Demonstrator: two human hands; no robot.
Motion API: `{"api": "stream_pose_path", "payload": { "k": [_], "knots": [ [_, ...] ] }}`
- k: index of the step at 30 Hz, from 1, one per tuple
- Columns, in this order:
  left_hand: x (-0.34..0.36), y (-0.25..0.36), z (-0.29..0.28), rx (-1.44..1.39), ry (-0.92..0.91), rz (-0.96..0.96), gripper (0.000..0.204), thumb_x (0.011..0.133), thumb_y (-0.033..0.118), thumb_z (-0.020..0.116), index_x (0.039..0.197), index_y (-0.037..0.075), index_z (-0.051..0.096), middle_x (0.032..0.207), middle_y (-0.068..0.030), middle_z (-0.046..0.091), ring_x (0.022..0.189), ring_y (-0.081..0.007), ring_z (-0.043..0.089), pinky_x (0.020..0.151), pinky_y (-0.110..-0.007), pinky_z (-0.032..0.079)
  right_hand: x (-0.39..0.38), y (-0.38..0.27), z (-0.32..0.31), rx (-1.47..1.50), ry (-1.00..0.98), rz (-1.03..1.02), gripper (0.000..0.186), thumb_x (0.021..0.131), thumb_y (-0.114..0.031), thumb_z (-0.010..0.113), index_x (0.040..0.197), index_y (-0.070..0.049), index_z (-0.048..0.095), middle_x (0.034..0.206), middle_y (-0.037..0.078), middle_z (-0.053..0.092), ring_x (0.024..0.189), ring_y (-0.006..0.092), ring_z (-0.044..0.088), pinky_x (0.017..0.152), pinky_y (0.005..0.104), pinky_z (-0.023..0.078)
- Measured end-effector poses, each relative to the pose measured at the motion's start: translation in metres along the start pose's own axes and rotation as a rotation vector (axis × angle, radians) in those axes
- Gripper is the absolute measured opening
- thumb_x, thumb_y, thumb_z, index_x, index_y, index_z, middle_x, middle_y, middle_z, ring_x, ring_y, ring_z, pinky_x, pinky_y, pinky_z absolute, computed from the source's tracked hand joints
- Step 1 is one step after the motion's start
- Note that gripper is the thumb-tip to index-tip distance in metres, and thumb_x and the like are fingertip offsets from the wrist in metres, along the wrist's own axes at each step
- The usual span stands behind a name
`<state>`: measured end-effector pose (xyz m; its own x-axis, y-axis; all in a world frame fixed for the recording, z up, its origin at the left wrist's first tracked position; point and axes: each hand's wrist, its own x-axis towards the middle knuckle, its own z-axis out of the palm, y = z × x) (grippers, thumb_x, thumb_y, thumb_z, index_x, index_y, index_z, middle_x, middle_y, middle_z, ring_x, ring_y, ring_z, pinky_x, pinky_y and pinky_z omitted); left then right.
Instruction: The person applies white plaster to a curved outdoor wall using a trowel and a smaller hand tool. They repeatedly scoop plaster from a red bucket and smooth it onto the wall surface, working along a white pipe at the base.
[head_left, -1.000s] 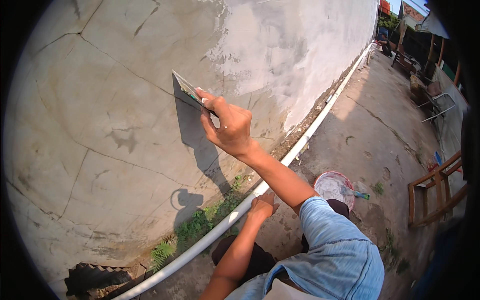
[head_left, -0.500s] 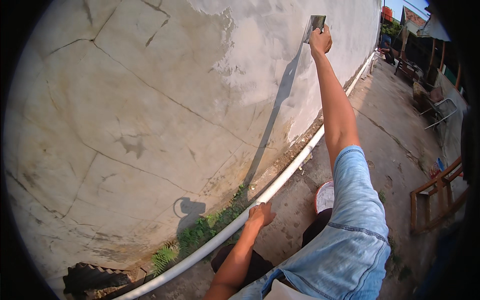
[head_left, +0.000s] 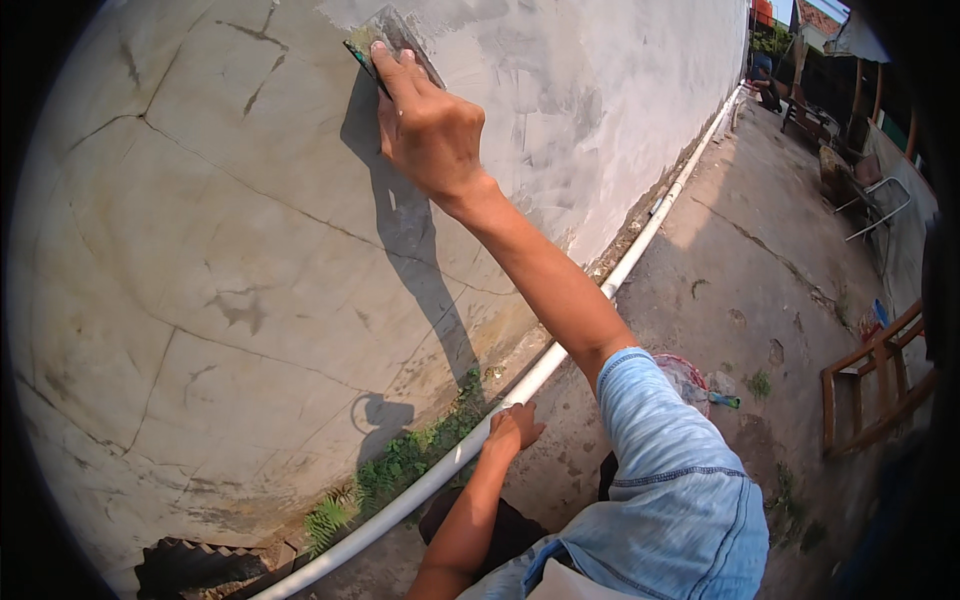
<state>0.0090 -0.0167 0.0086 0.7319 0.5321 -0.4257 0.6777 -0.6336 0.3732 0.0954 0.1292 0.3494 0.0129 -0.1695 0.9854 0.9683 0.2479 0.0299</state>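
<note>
High on the wall, my right hand is closed around a wide flat putty knife. Its blade lies against the wall at the border between smooth pale filler and bare cracked plaster. The fingers press on the back of the tool, and my arm throws a long shadow below. Low down, my left hand is closed at the white pipe along the wall's foot; its fingertips are partly hidden.
Beside my right sleeve stands a red-rimmed bucket, partly hidden, with a green-handled tool next to it. Ferns grow by the pipe. A wooden frame and chairs stand on the right; another person crouches far off.
My right hand has swept the putty knife leftward along the wall, from the filled area to its left edge. More of the bucket's surroundings show. My left hand stays at the pipe.
</note>
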Motion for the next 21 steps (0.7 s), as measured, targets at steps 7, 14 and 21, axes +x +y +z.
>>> {"api": "stream_pose_path", "payload": {
  "k": [7,14,21],
  "knots": [
    [-0.010,-0.001,-0.001,-0.006,0.026,-0.014,0.053,0.091,0.041,0.059,0.132,0.008,0.053,0.126,-0.0198,0.061,0.119,-0.0349,0.057,0.100,-0.047,0.044,-0.033,-0.062,-0.034,0.198,-0.021,-0.246,0.043,0.080,-0.004,0.066,0.121,-0.017,0.069,0.102,0.011,0.073,0.082,0.0176,0.072,0.052,0.0210,0.047],
    [-0.009,0.000,-0.001,-0.065,0.061,0.066,0.050,0.091,0.039,0.061,0.123,0.002,0.055,0.118,-0.0229,0.062,0.113,-0.0393,0.059,0.097,-0.049,0.044,-0.002,0.071,-0.046,-0.083,0.045,0.426,0.033,0.085,-0.008,0.063,0.118,-0.008,0.069,0.079,0.012,0.073,0.051,0.0139,0.060,0.053,0.0286,0.047],
    [-0.013,-0.004,-0.002,-0.055,0.062,0.071,0.048,0.091,0.039,0.060,0.121,0.002,0.056,0.117,-0.0224,0.062,0.113,-0.0389,0.059,0.096,-0.049,0.045,-0.037,-0.017,-0.004,0.079,0.135,0.211,0.047,0.077,0.000,0.065,0.122,-0.012,0.068,0.089,0.012,0.074,0.058,0.0190,0.066,0.053,0.0254,0.046]
  ]
}}
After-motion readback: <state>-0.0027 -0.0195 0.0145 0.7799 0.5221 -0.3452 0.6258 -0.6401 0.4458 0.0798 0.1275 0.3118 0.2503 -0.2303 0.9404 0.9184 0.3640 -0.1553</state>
